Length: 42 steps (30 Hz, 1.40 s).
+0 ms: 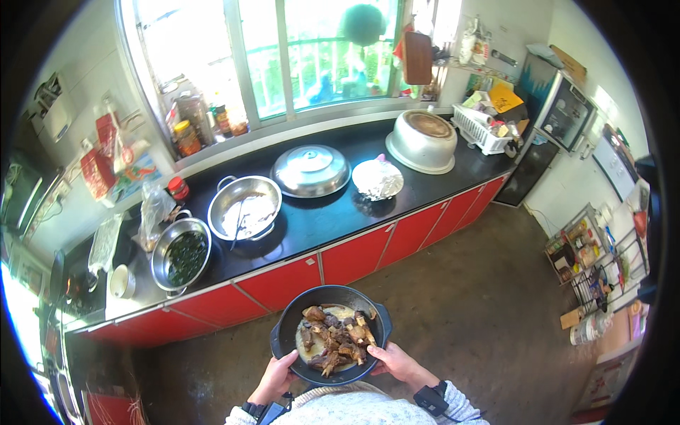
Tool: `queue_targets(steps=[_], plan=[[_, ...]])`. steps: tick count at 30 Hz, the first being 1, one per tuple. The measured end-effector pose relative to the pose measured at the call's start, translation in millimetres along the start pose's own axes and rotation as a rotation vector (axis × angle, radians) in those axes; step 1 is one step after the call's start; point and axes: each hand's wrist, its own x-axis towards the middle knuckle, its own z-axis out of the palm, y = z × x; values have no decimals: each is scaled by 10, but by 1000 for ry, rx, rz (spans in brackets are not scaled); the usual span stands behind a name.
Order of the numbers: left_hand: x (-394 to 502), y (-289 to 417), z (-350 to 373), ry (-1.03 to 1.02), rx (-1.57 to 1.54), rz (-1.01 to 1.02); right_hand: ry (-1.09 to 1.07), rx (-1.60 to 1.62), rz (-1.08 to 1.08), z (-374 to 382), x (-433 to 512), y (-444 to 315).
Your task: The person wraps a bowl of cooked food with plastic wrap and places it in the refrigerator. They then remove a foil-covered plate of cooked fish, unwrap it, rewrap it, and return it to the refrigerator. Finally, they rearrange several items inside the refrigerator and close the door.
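A dark two-handled pot [287, 317] is carried in front of my body, over the floor. Inside it lie chunks of cooked meat on the bone [337, 342] in a pale liquid or solidified fat. My left hand [276, 378] grips the near left rim, thumb on the edge and fingers underneath. On the near right rim, my right hand [394, 362] holds the pot the same way. Straight ahead runs a black countertop [319, 223] above red cabinets [350, 260].
Along the counter are a steel basin of dark greens [187, 258], another steel basin [249, 210], a domed metal lid [311, 169], a foil-covered bowl [378, 179] and an upturned aluminium pot [423, 139]. A fridge [547, 122] stands far right, with a spice rack [579, 247] nearer.
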Motion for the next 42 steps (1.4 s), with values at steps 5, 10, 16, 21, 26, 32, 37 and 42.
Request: queue_targets(steps=[5,10,16,21,26,32,37,42], plan=[[330,379,285,-39,77,-60,81,-20,-29,-167,60,-408],[852,701,1027,-163,85,-41,143,23,-146,-689,182,-705],[1818,534,2261,-307,299,-85,319,87,-223,-1977,58,-670],[2689,18,3488,-350,292,-163,593,-106,-190,-3483,-202,-760],[3275,-497,4607,-303,215,-233,661,-311,-184,-4872,-713,-1278],[4166,-696,5641,-248,86,-301,731,-331,-360,-5970,-958,-2300],[5370,-864,6356,-275,54,-275,603,-442,-374,-6830,-700,-2877],[6238,-831,7051,-276,81,-280,547,-596,-312,-7719,-466,-3794]])
